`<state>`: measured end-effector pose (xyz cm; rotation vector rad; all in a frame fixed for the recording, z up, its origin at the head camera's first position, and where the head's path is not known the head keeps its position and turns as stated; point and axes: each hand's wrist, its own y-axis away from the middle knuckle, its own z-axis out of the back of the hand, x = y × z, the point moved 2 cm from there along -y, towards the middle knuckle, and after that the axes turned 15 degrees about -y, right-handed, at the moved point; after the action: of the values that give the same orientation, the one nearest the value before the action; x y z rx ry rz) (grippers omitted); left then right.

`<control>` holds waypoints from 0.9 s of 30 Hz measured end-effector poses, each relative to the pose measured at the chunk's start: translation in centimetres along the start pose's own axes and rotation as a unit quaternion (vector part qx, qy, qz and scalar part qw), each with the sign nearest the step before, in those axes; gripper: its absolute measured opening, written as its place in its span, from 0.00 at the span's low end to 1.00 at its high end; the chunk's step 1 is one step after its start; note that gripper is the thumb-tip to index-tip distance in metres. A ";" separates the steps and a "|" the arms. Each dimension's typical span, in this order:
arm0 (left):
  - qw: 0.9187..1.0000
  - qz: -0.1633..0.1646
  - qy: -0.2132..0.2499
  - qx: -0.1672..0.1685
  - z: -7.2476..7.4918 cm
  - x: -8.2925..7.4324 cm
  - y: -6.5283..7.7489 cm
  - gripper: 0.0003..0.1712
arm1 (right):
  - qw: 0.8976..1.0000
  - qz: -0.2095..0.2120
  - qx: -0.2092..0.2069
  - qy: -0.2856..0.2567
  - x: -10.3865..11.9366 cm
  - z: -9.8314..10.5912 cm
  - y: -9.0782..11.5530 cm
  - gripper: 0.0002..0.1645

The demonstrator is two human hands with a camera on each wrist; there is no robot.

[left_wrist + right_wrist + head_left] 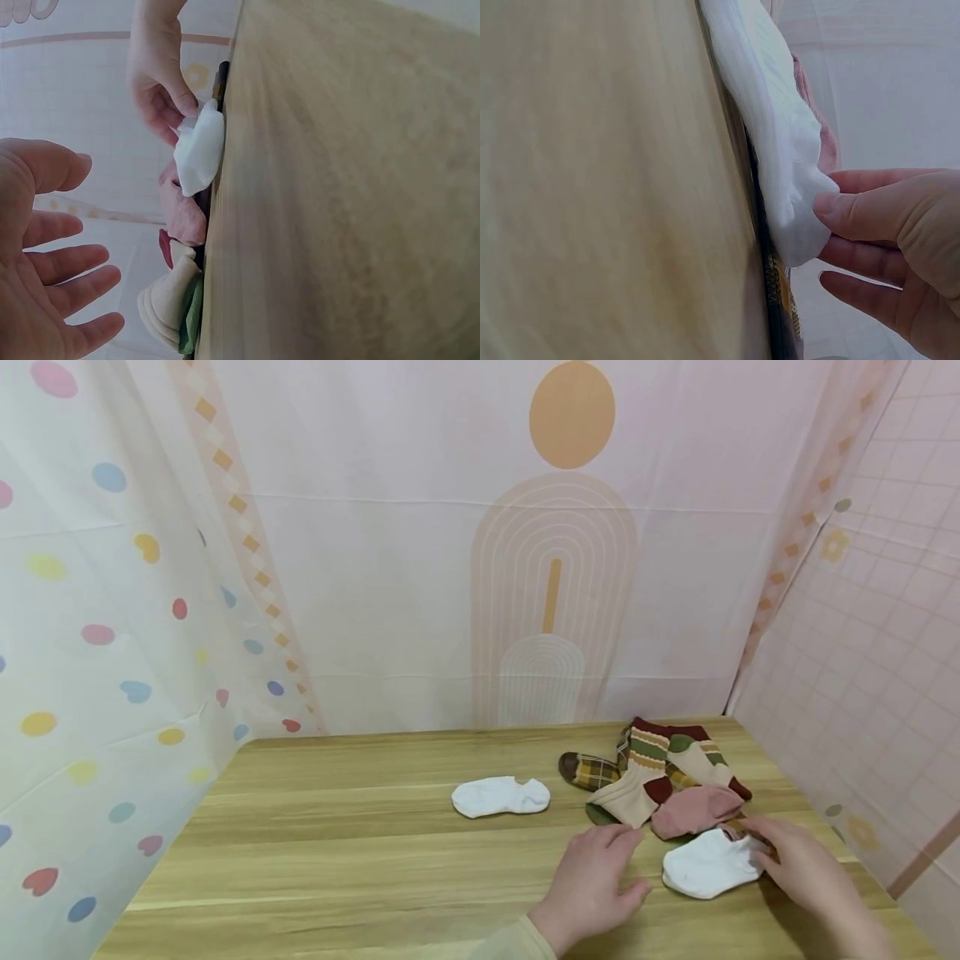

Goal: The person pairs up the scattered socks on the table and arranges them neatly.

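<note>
My right hand point(806, 868) pinches the heel end of a white ankle sock point(708, 865) at the front of a sock pile. In the right wrist view, thumb and fingers grip the edge of that white sock point(780, 142). My left hand point(596, 883) hovers left of it with fingers spread, holding nothing; the left wrist view shows its spread fingers point(79, 289). Behind the gripped sock lies a pink sock point(697, 812). A cream sock with green and orange bands point(637, 777) rests beside it. Another white ankle sock point(500, 797) lies flat, apart from the pile.
A brown and yellow plaid sock point(592, 772) pokes out of the pile's left side. Another cream, green and maroon sock point(708, 762) lies at its back right. The wooden table point(337, 860) meets patterned curtains at the back, left and right.
</note>
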<state>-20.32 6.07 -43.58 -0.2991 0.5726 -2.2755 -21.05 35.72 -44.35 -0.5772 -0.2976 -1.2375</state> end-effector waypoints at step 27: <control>0.972 0.098 0.177 0.118 -2.1 0.5 -1.0 0.30 | 0.998 0.014 -0.066 -0.012 1.1 0.1 0.2 0.10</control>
<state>-22.05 6.96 -44.90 0.2763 0.4779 -2.1865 -20.47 34.90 -43.79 -0.7079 -0.2276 -1.2312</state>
